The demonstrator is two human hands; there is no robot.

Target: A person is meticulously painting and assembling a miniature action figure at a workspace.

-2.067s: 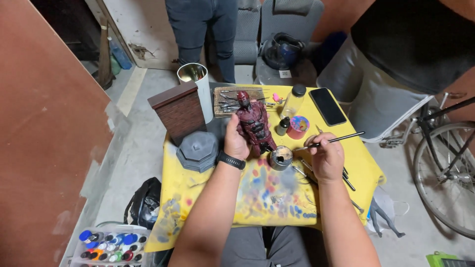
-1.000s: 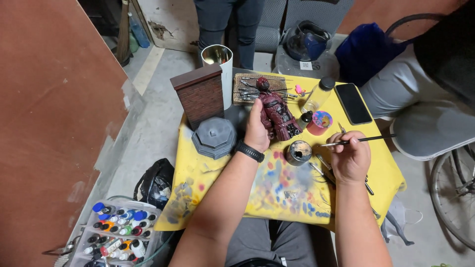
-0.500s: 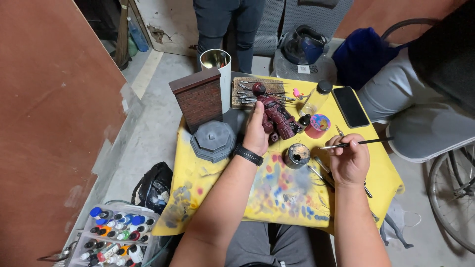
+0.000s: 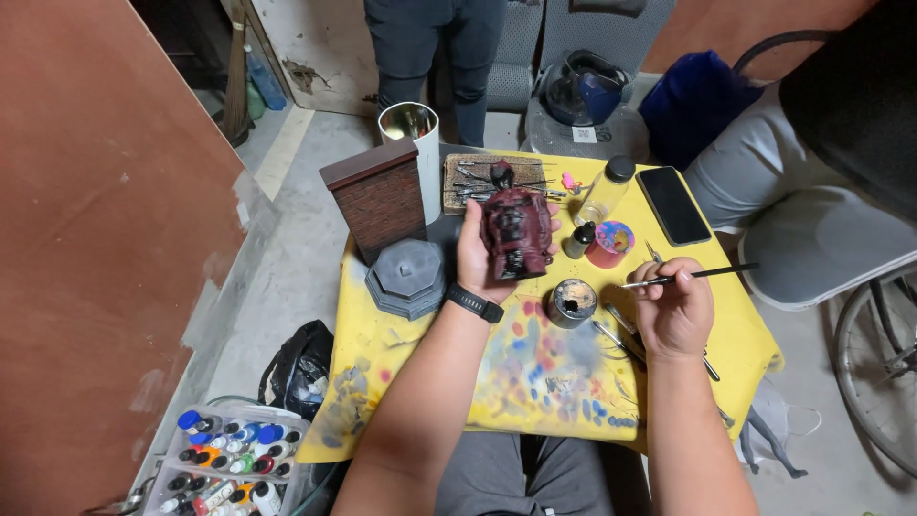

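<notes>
Your left hand (image 4: 480,256), grip clamped on a dark red figurine (image 4: 516,232), holds it upright at frame centre above the yellow tabletop (image 4: 740,334). Your right hand (image 4: 674,311), right of centre, pinches a thin paintbrush (image 4: 690,277) lying level, tip toward the small open paint pot (image 4: 571,302). Grey octagonal base (image 4: 407,277) and brown brick block (image 4: 379,199) stand centre-left.

Hobby painting workshop: paint-stained yellow worktop (image 4: 726,334), box of paint bottles (image 4: 224,468) on concrete floor (image 4: 306,277), bicycle wheel (image 4: 874,363) alongside.
</notes>
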